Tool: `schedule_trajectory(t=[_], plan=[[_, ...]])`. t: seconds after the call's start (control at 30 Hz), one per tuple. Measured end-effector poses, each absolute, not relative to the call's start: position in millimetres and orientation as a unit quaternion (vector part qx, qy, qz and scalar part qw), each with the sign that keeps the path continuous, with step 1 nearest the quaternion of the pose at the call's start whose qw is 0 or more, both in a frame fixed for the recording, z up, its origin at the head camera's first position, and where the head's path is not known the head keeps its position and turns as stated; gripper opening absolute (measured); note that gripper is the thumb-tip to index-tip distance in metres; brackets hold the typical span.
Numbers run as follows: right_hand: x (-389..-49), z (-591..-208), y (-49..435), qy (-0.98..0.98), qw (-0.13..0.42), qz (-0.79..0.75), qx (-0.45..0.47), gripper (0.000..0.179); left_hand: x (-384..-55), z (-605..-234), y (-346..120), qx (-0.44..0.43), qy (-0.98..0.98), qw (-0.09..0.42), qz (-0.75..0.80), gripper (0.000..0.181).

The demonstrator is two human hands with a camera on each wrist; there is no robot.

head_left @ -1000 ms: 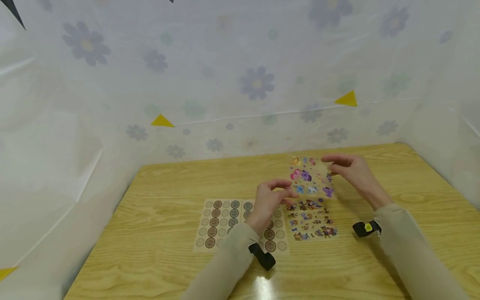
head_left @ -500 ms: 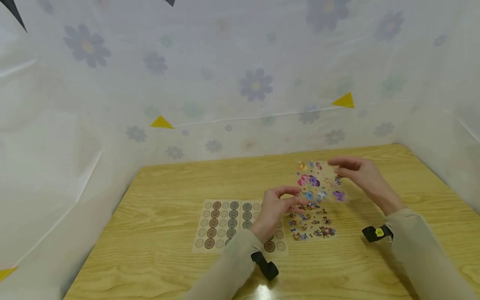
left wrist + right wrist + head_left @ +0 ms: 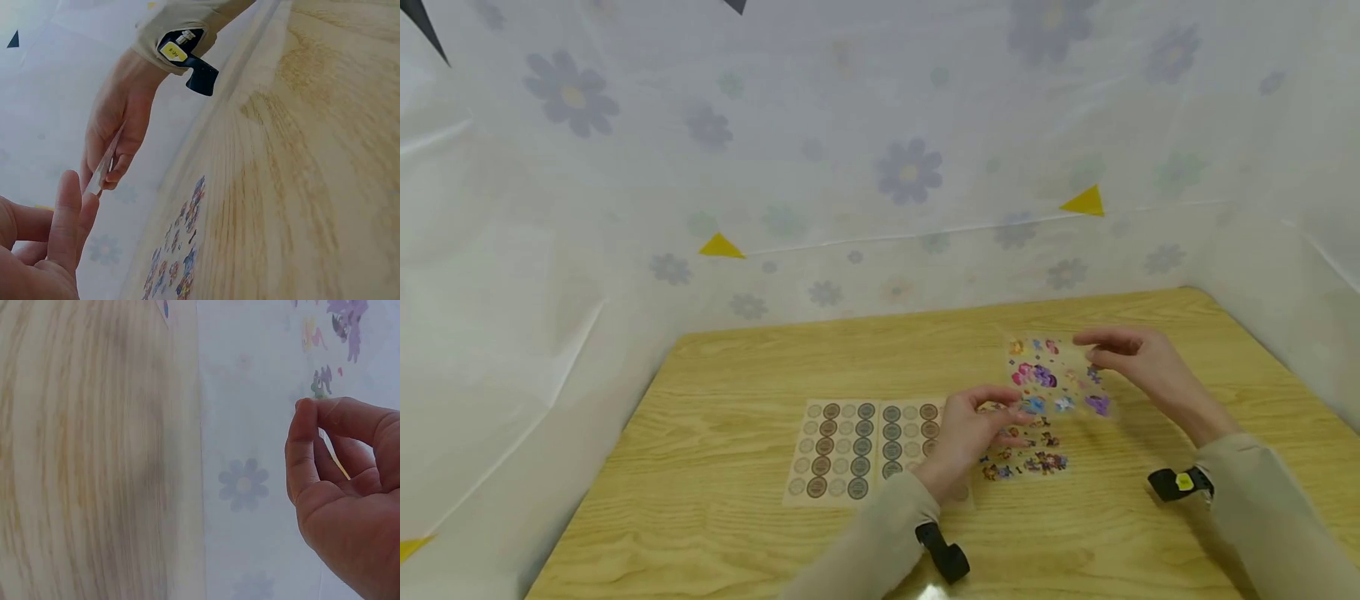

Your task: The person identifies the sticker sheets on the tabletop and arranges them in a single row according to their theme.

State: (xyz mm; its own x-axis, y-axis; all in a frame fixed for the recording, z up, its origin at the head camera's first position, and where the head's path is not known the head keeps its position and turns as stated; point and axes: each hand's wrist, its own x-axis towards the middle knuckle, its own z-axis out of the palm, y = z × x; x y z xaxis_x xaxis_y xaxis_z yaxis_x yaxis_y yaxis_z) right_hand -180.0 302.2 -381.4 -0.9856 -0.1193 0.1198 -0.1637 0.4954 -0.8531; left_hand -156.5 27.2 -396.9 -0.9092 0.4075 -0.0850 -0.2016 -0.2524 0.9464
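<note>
A clear sticker sheet with colourful pony figures is held above the table, pinched between two hands. My left hand grips its lower left edge between thumb and fingers. On the right edge, my right hand pinches it with thumb and fingertips. The left wrist view shows the held sheet nearly edge-on. Beneath it lies another clear sheet with small cartoon dog figures, partly hidden by the left hand and the held sheet.
Left of the dog sheet, two pale sheets of round brown and grey stickers lie side by side, the right one partly covered by the left arm. The wooden table ends at a flower-patterned curtain with yellow triangles.
Both hands have carried the pony sticker sheet to the right and slightly nearer to me. More of the dog sheet is now covered by the left hand.
</note>
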Motion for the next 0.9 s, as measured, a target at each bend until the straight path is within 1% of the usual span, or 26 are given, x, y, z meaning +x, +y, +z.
schedule_trajectory(t=[0.3, 0.4, 0.57, 0.67, 0.9], plan=[[-177, -385, 309, -0.865, 0.033, 0.495, 0.076, 0.037, -149, -403, 40, 0.094, 0.572, 0.197, 0.79, 0.027], [-176, -387, 313, -0.863, 0.035, 0.497, 0.082, 0.035, -147, -405, 45, 0.079, 0.568, 0.203, 0.793, 0.027], [-170, -388, 320, -0.873, 0.019, 0.482, 0.072, 0.038, -144, -406, 53, 0.051, 0.562, 0.208, 0.799, 0.027], [-168, -389, 324, -0.883, 0.01, 0.464, 0.069, 0.04, -142, -406, 56, 0.057, 0.563, 0.205, 0.798, 0.028], [-163, -391, 334, -0.895, 0.011, 0.441, 0.066, 0.039, -137, -410, 62, 0.081, 0.557, 0.209, 0.799, 0.029]])
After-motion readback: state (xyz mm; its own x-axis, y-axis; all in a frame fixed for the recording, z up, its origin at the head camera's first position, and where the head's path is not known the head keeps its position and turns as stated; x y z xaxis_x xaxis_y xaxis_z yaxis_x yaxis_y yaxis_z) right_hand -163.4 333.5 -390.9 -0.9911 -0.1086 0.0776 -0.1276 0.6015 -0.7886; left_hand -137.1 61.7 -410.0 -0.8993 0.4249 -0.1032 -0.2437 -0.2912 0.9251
